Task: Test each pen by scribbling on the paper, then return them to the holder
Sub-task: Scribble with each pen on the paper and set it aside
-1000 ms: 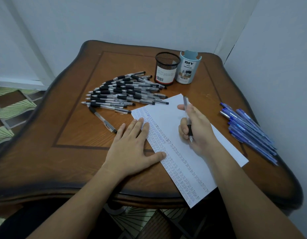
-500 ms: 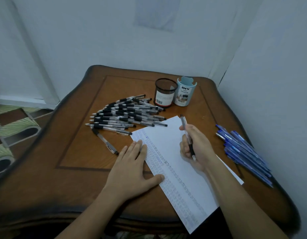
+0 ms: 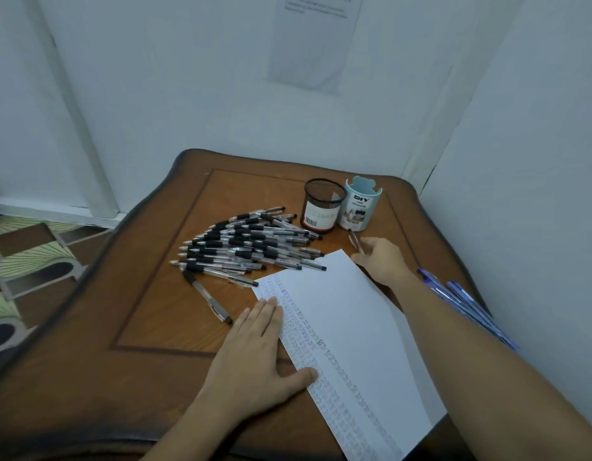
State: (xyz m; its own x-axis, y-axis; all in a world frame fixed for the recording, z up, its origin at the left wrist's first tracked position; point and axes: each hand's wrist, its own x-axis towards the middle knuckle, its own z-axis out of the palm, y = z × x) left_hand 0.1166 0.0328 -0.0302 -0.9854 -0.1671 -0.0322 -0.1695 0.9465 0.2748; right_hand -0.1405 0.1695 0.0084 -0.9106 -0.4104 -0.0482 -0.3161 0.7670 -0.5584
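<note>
Pen (image 3: 355, 241) in the right hand (image 3: 381, 261) points its upper end toward two holders at about one o'clock on the table (image 3: 155, 327): a black mesh cup (image 3: 323, 206) and, close against its right side, a pale blue organizer (image 3: 361, 204). The fingers curl round the lower barrel, and the hand sits just past the far corner of the paper (image 3: 348, 327). The left hand (image 3: 251, 354) lies flat at six o'clock, fingers straight and thumb spread, pressing the sheet's left edge beside the rows of scribbles.

Several things could go wrong from here. Both cups look empty and probably light, so a pen dropped in at a slant may tip or shove one. The pile of black pens (image 3: 251, 244) at eleven o'clock reaches almost to the mesh cup, so a pen that misses the rim could roll in among them and be mixed up with the rest. The right forearm crosses the blue pens (image 3: 467, 304) at three o'clock, near the table's edge, so a careless draw-back could sweep some off. A stray pen (image 3: 210, 299) lies at nine o'clock.
</note>
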